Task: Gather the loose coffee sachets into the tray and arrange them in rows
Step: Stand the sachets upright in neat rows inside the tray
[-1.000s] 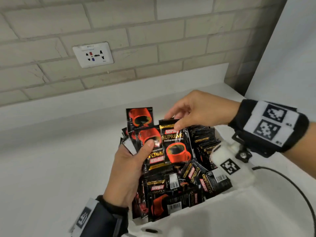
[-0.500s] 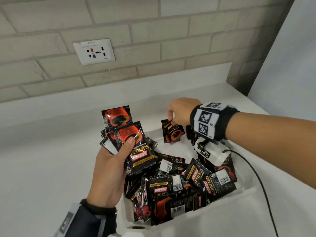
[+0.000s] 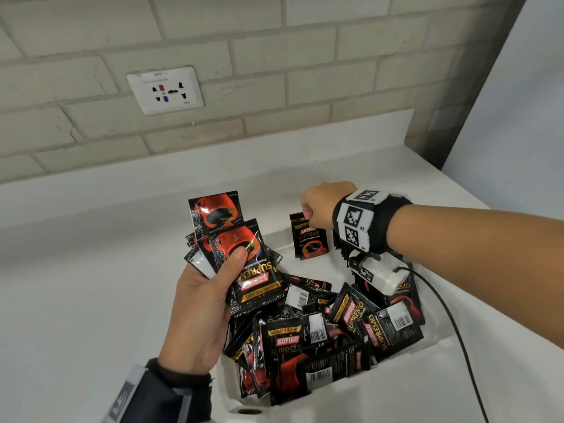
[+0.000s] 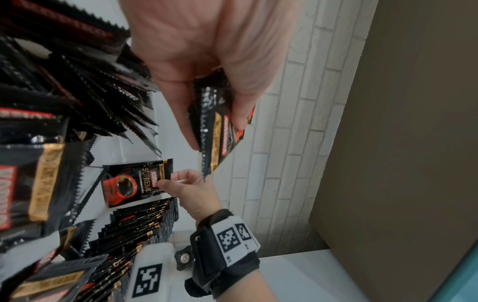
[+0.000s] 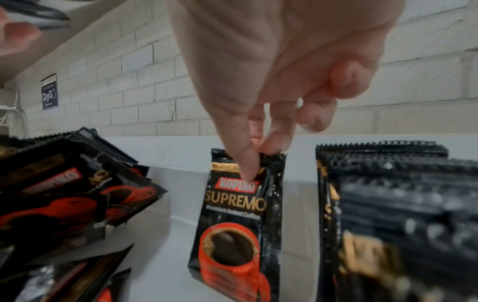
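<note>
A white tray holds a jumble of black and red coffee sachets. My left hand grips a fanned bundle of sachets above the tray's left side, thumb on top. My right hand pinches the top edge of one upright sachet at the tray's far end; in the right wrist view thumb and forefinger hold that sachet standing on the tray floor. A packed row of upright sachets stands just right of it, also seen in the left wrist view as the row.
The tray sits on a white counter against a brick wall with a socket plate. A black cable runs from my right wrist camera across the counter's right side. A grey panel bounds the right.
My right hand has carried one sachet from beside the left hand's bundle to the tray's far end and stood it upright. The left hand has shifted slightly left with its bundle.
</note>
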